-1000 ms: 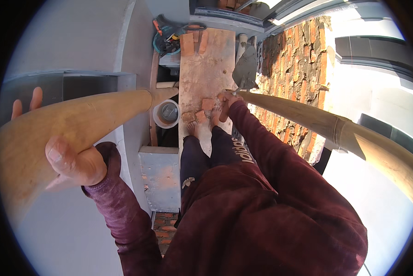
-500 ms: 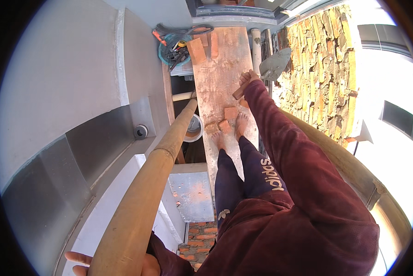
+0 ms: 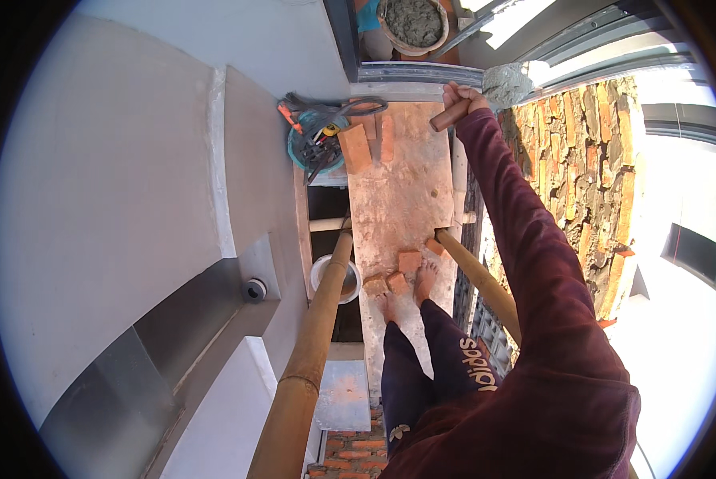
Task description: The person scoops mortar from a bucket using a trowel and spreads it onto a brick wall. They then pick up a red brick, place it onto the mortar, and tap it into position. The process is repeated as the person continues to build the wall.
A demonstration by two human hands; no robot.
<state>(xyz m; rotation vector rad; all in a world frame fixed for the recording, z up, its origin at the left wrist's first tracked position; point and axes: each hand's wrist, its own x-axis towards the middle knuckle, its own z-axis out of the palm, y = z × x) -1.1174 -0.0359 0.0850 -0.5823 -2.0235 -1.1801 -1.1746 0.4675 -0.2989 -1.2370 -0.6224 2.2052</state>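
My right hand is stretched far forward and closed round the wooden handle of a trowel. The trowel's grey, mortar-smeared blade points right, close to the window frame and the top of the rough brick wall. Beyond that frame stands a bucket of wet grey mortar, apart from the trowel. My left hand is out of view. Broken brick pieces lie by my bare feet on the plank.
A bamboo pole rises at my left and another bamboo pole at my right. A teal basket of tools and cables sits far left beside bricks. Below the plank's left edge is a white bucket.
My right hand has carried the trowel forward toward the window frame. The view has tilted forward, bringing the mortar bucket into sight. My left hand, earlier around the left bamboo pole, has left the view.
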